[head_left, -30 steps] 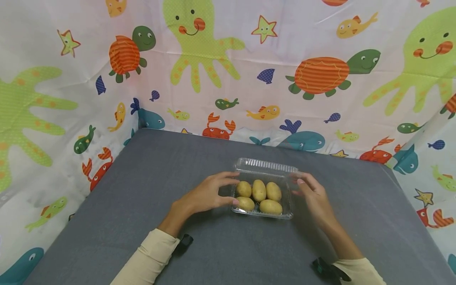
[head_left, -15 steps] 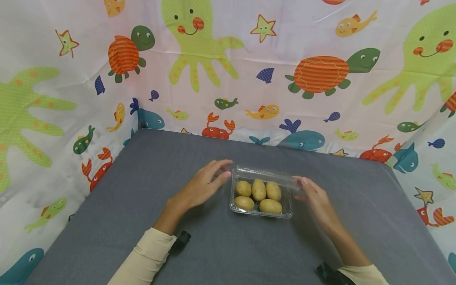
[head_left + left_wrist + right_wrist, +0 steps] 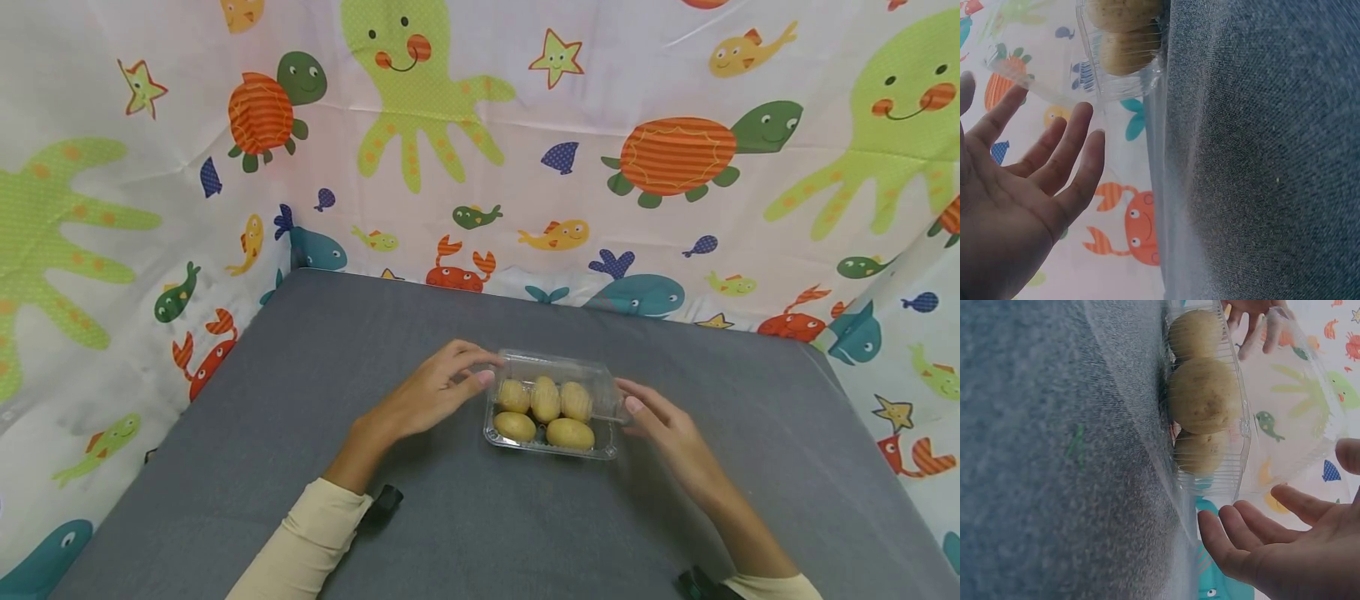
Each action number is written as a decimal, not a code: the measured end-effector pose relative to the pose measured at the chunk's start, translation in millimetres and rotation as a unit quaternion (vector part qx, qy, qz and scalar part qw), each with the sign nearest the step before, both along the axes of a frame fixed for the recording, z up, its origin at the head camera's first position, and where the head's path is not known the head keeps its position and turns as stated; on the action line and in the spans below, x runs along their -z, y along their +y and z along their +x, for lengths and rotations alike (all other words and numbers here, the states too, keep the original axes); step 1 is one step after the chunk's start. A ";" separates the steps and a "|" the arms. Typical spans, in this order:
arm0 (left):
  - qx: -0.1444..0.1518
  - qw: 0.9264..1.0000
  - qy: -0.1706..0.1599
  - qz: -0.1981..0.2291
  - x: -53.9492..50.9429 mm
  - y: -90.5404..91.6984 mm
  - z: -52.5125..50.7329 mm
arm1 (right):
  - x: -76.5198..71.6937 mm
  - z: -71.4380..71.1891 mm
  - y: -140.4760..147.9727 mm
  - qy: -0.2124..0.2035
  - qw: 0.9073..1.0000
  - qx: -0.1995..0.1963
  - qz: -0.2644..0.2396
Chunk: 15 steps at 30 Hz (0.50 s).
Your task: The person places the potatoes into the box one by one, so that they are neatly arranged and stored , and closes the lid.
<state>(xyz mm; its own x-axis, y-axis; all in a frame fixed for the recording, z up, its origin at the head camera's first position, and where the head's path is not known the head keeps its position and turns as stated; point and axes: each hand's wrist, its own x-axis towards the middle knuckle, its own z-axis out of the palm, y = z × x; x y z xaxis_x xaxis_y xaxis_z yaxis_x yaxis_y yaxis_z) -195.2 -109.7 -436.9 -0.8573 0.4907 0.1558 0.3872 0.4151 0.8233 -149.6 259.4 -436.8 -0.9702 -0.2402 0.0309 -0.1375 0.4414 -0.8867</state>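
Observation:
A clear plastic clamshell container (image 3: 551, 452) holds several potatoes (image 3: 570, 434) in the middle of the table. Its hinged lid (image 3: 558, 367) stands part-way down, tilted over the back row of potatoes. At the lid's left side is my left hand (image 3: 431, 390), fingers extended, a fingertip at the lid's edge in the left wrist view. My right hand (image 3: 671, 429) is at the lid's right front corner. In the right wrist view, its fingers (image 3: 1222, 540) are spread and loosely bent, with the thumb near the lid's edge; whether they touch it is unclear.
A grey cloth covers the table (image 3: 360, 325). Behind and on both sides hangs a white curtain (image 3: 517, 150) printed with sea animals. A black strap (image 3: 384, 504) is on the left wrist.
The lid has swung forward and down from lying back to partly covering the potatoes. My left hand has let go of the container's left side and moved up to the lid; the right followed the lid forward.

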 end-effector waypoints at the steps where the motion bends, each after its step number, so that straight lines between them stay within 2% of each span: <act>1: 0.004 1.000 -0.002 -0.002 0.1 -0.2 0.0 | 0.0 0.7 0.2 -0.005 1.000 -0.001 -0.001; 9: 0.029 0.999 -0.002 -0.038 -1.0 -1.5 0.9 | -0.2 3.4 1.7 -0.058 0.998 -0.013 0.016; 15: 0.045 0.997 -0.004 -0.067 -1.5 -0.8 0.6 | 2.0 5.4 3.4 -0.068 0.997 -0.027 0.021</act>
